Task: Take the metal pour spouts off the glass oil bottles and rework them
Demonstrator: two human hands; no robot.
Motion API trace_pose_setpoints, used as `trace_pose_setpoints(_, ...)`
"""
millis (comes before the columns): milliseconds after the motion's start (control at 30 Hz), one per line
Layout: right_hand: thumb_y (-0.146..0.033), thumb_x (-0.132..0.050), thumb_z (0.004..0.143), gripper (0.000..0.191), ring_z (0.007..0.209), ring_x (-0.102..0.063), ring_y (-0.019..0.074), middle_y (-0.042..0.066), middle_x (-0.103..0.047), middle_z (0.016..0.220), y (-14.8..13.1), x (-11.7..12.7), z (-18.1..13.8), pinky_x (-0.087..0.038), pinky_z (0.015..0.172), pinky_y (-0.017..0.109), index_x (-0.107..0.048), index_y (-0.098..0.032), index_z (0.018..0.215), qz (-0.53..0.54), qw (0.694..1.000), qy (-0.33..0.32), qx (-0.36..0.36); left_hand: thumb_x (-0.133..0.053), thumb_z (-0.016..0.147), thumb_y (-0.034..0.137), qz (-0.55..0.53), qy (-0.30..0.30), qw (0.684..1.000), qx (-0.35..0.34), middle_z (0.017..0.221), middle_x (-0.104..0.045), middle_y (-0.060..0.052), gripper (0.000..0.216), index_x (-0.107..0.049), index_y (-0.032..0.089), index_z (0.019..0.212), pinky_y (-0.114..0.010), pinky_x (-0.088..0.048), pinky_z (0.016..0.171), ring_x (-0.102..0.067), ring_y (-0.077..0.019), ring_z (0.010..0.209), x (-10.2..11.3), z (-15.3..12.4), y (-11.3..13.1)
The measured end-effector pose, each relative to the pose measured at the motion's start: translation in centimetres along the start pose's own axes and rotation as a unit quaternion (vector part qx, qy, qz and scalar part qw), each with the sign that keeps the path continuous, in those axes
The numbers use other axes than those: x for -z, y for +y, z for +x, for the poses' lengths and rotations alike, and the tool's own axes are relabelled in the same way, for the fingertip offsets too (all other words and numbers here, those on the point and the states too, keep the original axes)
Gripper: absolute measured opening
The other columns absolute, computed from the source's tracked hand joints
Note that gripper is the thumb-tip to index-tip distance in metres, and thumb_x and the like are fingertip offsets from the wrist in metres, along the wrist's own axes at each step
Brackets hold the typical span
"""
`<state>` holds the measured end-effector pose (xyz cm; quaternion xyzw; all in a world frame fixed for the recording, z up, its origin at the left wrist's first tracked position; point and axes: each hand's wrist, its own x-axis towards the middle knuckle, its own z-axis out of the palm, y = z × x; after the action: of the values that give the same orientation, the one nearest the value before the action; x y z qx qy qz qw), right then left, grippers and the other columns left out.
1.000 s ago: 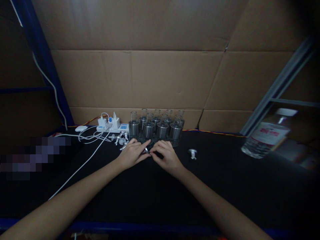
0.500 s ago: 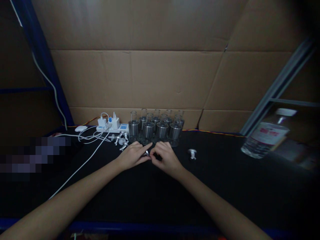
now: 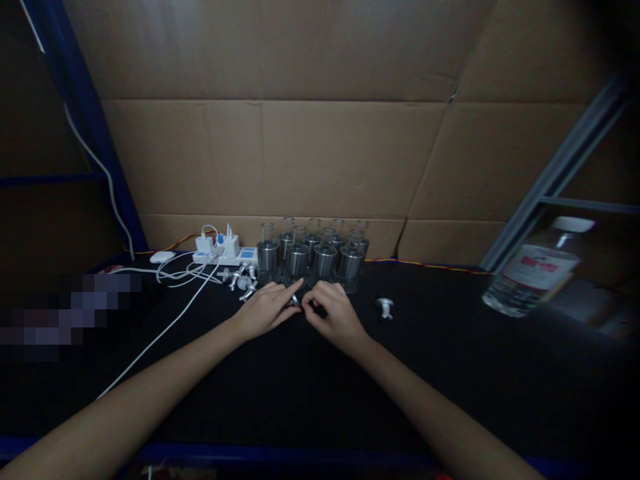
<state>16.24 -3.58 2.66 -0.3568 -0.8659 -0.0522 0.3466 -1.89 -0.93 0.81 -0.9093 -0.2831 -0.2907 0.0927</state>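
Observation:
My left hand [image 3: 265, 308] and my right hand [image 3: 334, 311] meet fingertip to fingertip on the black table top [image 3: 450, 373], both pinching one small silvery part [image 3: 296, 301] between them. Most of that part is hidden by my fingers. Just behind my hands stands a cluster of several metal-collared glass bottles [image 3: 313, 255]. A few small silvery pump parts [image 3: 241, 279] lie loose to the left of my left hand. One more small white and silver part [image 3: 385, 307] sits alone to the right of my right hand.
A white power strip [image 3: 225, 253] with plugs and white cables [image 3: 165, 327] lies at the back left. A large clear plastic bottle [image 3: 537, 267] stands at the right beside a metal frame. Cardboard sheets [image 3: 300, 153] wall the back. A blue upright [image 3: 75, 100] rises at the left.
My hands stay together at the same spot; only the fingers shift slightly around the small part.

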Motion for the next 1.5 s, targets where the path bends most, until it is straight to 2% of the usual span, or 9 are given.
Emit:
trace_pose_setpoints(267,-0.020,-0.048,0.078,0.009,0.074,-0.046,0.0140,0.002,-0.054,0.073,0.4,0.2,0.0,-0.029,0.067,0.028,-0.057,-0.019,0.078,0.006,1.000,0.004,0.025,-0.036,0.085,0.026,-0.070,0.019,0.997,-0.012,0.083,-0.052,-0.005,0.049,-0.018,0.017,0.129,-0.028,-0.043,0.071,-0.048,-0.0145,0.076,0.0,-0.2,0.0)
trace_pose_setpoints(433,-0.025,-0.043,0.081,0.015,0.074,-0.043,0.0145,0.003,-0.053,0.075,-0.1,1.1,-0.1,-0.028,0.067,0.030,-0.057,-0.019,0.082,-0.057,0.994,-0.029,0.086,-0.035,0.085,0.022,-0.100,0.010,0.994,-0.037,0.081,-0.051,-0.005,0.049,-0.018,0.017,0.130,-0.026,-0.043,0.068,-0.048,-0.0137,0.076,0.2,-0.3,0.1)
trace_pose_setpoints(567,-0.023,-0.040,0.082,0.017,0.073,-0.041,0.0150,0.004,-0.051,0.075,-0.4,1.3,0.0,-0.028,0.066,0.030,-0.055,-0.017,0.078,-0.100,0.988,-0.051,0.104,-0.037,0.084,0.023,-0.098,0.000,0.995,-0.028,0.083,-0.051,-0.006,0.050,-0.017,0.016,0.130,-0.026,-0.043,0.069,-0.048,-0.0142,0.078,0.2,-0.3,0.1)
trace_pose_setpoints(967,-0.016,-0.037,0.080,0.013,0.074,-0.040,0.0163,0.007,-0.047,0.079,-0.7,1.3,0.2,-0.031,0.066,0.030,-0.048,-0.016,0.074,-0.097,0.988,-0.079,0.094,-0.038,0.084,0.026,-0.102,-0.023,0.995,-0.005,0.092,-0.053,-0.008,0.054,-0.013,0.017,0.131,-0.029,-0.044,0.074,-0.051,-0.0159,0.085,0.0,-0.1,0.3)
trace_pose_setpoints(1267,-0.011,-0.043,0.069,0.007,0.071,-0.041,0.0156,0.004,-0.045,0.074,-0.3,0.9,0.2,-0.033,0.062,0.028,-0.045,-0.017,0.069,-0.080,0.992,-0.062,0.075,-0.036,0.084,0.024,-0.080,-0.041,0.996,-0.015,0.091,-0.053,-0.008,0.054,-0.011,0.016,0.131,-0.029,-0.045,0.073,-0.051,-0.0159,0.083,0.4,0.0,0.6)
trace_pose_setpoints(1500,-0.011,-0.043,0.064,0.007,0.066,-0.041,0.0156,0.004,-0.044,0.069,-0.2,0.1,0.2,-0.034,0.057,0.027,-0.044,-0.018,0.065,-0.122,0.991,-0.014,0.054,-0.034,0.085,0.025,-0.057,-0.035,0.998,-0.020,0.091,-0.053,-0.008,0.052,-0.012,0.015,0.131,-0.029,-0.045,0.073,-0.051,-0.0158,0.083,-0.2,0.2,0.9)
